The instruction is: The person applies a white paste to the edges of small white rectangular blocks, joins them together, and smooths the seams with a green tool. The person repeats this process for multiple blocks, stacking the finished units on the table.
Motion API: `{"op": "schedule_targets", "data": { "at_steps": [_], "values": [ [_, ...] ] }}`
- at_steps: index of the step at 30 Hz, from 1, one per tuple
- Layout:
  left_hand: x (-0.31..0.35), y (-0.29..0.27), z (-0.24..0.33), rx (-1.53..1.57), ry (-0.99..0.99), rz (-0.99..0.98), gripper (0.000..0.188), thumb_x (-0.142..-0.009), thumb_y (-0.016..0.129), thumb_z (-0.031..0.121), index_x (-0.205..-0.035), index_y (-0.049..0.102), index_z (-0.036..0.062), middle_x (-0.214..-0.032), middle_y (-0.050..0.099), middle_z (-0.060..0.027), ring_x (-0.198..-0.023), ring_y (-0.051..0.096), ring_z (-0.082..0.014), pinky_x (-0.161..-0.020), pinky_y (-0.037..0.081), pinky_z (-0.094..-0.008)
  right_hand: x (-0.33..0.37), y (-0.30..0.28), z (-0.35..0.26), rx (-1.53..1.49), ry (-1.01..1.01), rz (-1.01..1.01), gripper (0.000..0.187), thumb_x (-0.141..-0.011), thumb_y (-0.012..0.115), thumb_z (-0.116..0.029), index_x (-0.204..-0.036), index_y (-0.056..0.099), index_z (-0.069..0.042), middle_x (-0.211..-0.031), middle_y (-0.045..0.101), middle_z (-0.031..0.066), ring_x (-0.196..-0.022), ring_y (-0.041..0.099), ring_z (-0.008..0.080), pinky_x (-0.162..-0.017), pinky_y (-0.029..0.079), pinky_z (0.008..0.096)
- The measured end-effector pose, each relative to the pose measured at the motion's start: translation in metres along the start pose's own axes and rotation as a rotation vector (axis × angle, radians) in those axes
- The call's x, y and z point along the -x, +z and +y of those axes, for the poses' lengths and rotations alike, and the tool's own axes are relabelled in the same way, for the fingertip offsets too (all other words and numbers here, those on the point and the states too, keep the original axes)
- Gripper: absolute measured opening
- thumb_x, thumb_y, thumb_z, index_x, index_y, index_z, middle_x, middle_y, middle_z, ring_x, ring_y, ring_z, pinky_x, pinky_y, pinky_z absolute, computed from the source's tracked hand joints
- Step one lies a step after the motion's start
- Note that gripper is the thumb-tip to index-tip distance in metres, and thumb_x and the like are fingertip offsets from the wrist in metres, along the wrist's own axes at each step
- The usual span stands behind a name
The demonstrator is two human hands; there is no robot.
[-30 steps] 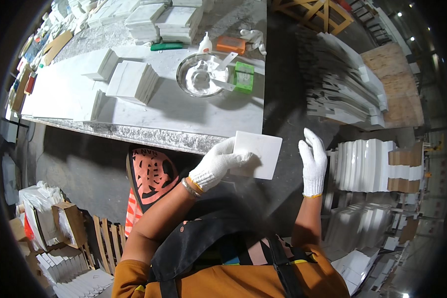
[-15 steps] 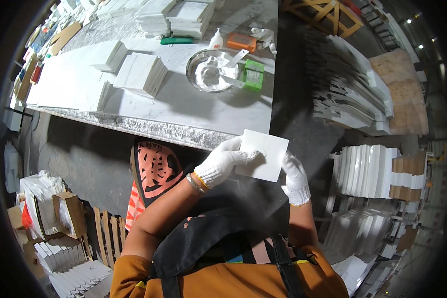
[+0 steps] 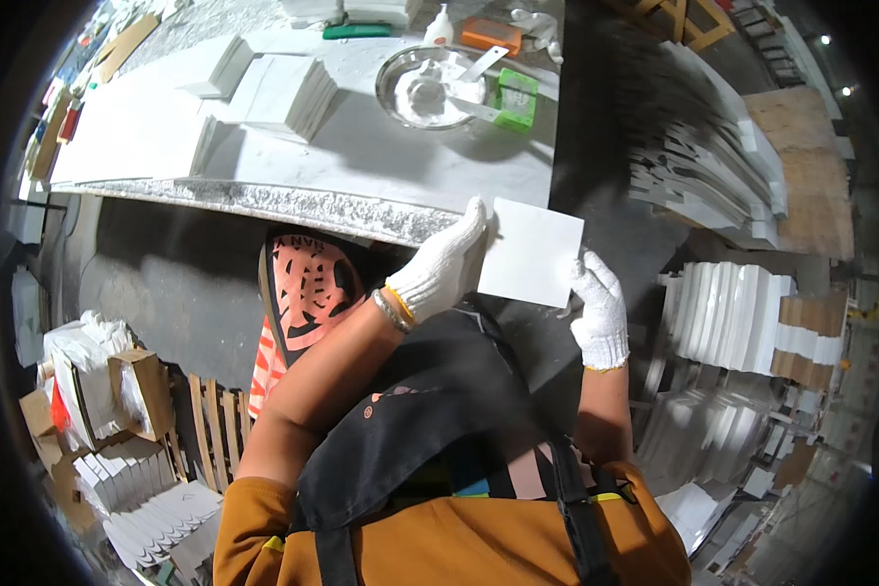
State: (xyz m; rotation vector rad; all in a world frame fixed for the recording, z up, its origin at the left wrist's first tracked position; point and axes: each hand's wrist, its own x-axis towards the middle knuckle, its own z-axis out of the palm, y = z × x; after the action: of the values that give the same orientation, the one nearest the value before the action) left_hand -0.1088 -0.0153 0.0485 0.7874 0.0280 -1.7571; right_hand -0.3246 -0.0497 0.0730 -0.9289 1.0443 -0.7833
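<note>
A square white tile (image 3: pixel 531 252) is held up in front of me, off the table's near edge. My right hand (image 3: pixel 601 308), in a white knit glove, pinches its right edge, thumb and fingers around the lower right side. Beside the tile's left edge is my gloved left hand (image 3: pixel 441 262), fingers stretched out and close together. Whether it touches that edge is hard to tell. On the table, a metal bowl (image 3: pixel 386 109) contains white paste and two flat spatulas. A green box (image 3: pixel 517 100) stands against the bowl's right side.
Stacked white tiles (image 3: pixel 281 96) stand on the marble-topped table (image 3: pixel 361 176). A white squeeze bottle (image 3: pixel 439 26), an orange box (image 3: pixel 490 35) and a green tool (image 3: pixel 356 31) lie farther back. White slabs (image 3: pixel 723 317) line the right side; cartons (image 3: pixel 139 396) stand lower left.
My left thumb and fingers have come off the tile's face and straightened beside its left edge. The right hand has kept the tile. The view has shifted, so the table sits higher.
</note>
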Motion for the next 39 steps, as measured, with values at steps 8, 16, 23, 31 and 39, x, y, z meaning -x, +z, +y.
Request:
{"op": "schedule_targets", "data": {
  "at_steps": [8, 16, 23, 31, 39],
  "values": [
    [-0.002, -0.006, 0.002, -0.097, -0.044, -0.148, 0.041, -0.103, 0.050, 0.044, -0.124, 0.055, 0.0090, -0.117, 0.061, -0.0040, -0.107, 0.059, -0.0156, -0.092, 0.048, -0.0326, 0.002, 0.000, 0.005, 0.064, -0.078, 0.066, 0.036, -0.095, 0.062, -0.020, -0.124, 0.060, 0.001, -0.101, 0.070, 0.0084, -0.079, 0.070, 0.0147, -0.057, 0.054, 0.0248],
    [-0.006, -0.033, 0.000, -0.402, -0.228, -0.397, 0.041, -0.090, 0.074, 0.030, -0.121, 0.061, 0.0064, -0.111, 0.067, -0.0052, -0.092, 0.067, -0.0163, -0.074, 0.054, -0.0295, 0.004, -0.002, -0.013, 0.074, -0.179, 0.172, 0.033, -0.097, 0.059, -0.018, -0.123, 0.061, 0.002, -0.100, 0.071, 0.0069, -0.082, 0.070, 0.0147, -0.060, 0.054, 0.0248],
    [0.011, -0.022, 0.003, -0.558, -0.144, -0.405, 0.048, -0.090, 0.073, 0.018, -0.133, 0.058, 0.0035, -0.124, 0.065, -0.0047, -0.106, 0.062, -0.0128, -0.090, 0.051, -0.0289, 0.004, 0.009, -0.022, 0.058, -0.247, 0.279, 0.034, -0.097, 0.060, -0.020, -0.123, 0.061, 0.001, -0.098, 0.069, 0.0073, -0.073, 0.067, 0.0129, -0.054, 0.052, 0.0235],
    [0.015, -0.004, -0.001, -0.815, 0.082, -0.461, 0.053, -0.090, 0.075, 0.034, -0.127, 0.061, -0.0016, -0.114, 0.067, -0.0083, -0.105, 0.060, -0.0147, -0.094, 0.048, -0.0304, 0.005, 0.020, -0.010, 0.031, -0.225, 0.232, 0.026, -0.095, 0.063, -0.015, -0.114, 0.065, 0.001, -0.089, 0.066, 0.0020, -0.066, 0.059, 0.0066, -0.055, 0.046, 0.0202],
    [0.000, -0.033, 0.007, -0.343, 0.213, -0.259, 0.055, -0.102, 0.055, 0.040, -0.137, 0.052, -0.0030, -0.117, 0.066, -0.0093, -0.095, 0.063, -0.0151, -0.086, 0.053, -0.0309, 0.004, 0.028, -0.011, 0.084, -0.249, 0.166, 0.027, -0.096, 0.059, -0.012, -0.117, 0.064, 0.004, -0.091, 0.065, 0.0014, -0.072, 0.056, 0.0049, -0.059, 0.043, 0.0197]
  ]
}}
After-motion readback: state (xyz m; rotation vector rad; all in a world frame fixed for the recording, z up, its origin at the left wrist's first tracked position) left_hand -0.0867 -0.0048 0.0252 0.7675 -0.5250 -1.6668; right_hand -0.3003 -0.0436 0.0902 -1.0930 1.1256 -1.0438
